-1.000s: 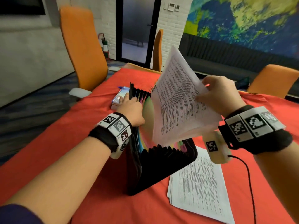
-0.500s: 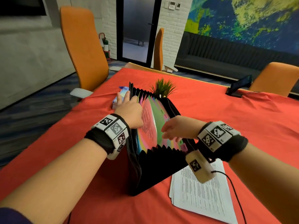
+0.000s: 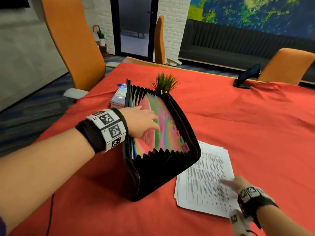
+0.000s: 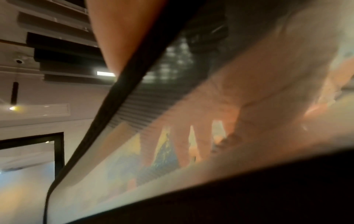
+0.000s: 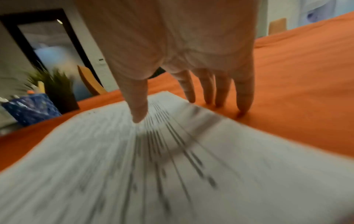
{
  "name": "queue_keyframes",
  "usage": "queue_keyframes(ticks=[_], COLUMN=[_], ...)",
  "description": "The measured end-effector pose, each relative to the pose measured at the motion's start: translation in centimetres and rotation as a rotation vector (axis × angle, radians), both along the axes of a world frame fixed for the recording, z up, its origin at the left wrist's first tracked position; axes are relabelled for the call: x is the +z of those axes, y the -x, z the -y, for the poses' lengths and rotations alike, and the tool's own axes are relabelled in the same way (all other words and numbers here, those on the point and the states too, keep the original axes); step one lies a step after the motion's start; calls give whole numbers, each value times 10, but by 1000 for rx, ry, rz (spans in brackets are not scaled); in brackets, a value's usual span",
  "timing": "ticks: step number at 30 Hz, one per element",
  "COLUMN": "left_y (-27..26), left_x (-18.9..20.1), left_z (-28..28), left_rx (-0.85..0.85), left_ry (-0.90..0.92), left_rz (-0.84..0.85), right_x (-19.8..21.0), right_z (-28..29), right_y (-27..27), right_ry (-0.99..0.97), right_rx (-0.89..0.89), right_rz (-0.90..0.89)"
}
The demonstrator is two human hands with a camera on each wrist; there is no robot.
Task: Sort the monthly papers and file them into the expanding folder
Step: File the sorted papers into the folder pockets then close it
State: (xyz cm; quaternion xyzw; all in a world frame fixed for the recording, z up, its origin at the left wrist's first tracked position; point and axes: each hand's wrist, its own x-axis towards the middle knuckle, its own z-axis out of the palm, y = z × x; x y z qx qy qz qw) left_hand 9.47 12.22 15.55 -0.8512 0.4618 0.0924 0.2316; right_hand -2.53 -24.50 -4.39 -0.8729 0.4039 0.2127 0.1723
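Observation:
A black expanding folder [image 3: 163, 169] stands open on the red tablecloth [image 3: 238, 125], its coloured tabbed dividers fanned out. My left hand [image 3: 144, 121] reaches into it from the left, and its straight fingers press on a pink divider [image 3: 148, 138]. In the left wrist view these fingers [image 4: 184, 145] lie spread against a pale divider beside the folder's black edge [image 4: 122, 94]. A stack of printed white papers [image 3: 202, 181] lies flat to the right of the folder. My right hand [image 3: 233, 183] is open over its near right part, blurred. Its thumb [image 5: 137, 109] touches the top sheet [image 5: 172, 166].
A small green plant [image 3: 164, 82] and a blue packet [image 3: 118, 97] sit just behind the folder. A dark tablet on a stand [image 3: 247, 77] is at the far right edge. Orange chairs [image 3: 73, 40] [image 3: 288, 65] surround the table. A thin cable [image 3: 49, 210] trails by my left arm.
My right hand let go of the sheet it held over the folder, which now sits inside, and dropped down and right onto the paper stack. My left hand stayed on the dividers.

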Motion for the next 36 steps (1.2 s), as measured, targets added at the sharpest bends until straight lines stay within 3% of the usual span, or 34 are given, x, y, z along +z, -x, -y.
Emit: queue_keyframes(ticks=[4,7,12,17,20,25,28,31,36], left_y=[-3,-2,-6,-2,-3,-9,-20,-21,-16], left_x=[-3,-2,-11,-9,-8,-12,-17,-19,-16], left_z=[2,-2,-12,-17,-19,-21,-29,-29,-27], left_rx=[53,149,354,542,683,837,801,716,668], left_ry=[109,295,530,431,405,527,558,591,619], left_rz=[-71,-94,8,142,118,46,6,71,140], right_x=[-13,-11,-9,-9,-5,-5,-10,-9,-10], right_z=[-11,-13,-8,-2,-1,-13,-24,-30,-34], right_y=[15,12,18,23,24,26,25,23,24], right_ry=[79,19,34,126,151,124,128,168,171], right_rx=[-93,-166,-218,-180,-120,41,106,114,113], right_rz=[50,137,347,405,422,353,249,165,194])
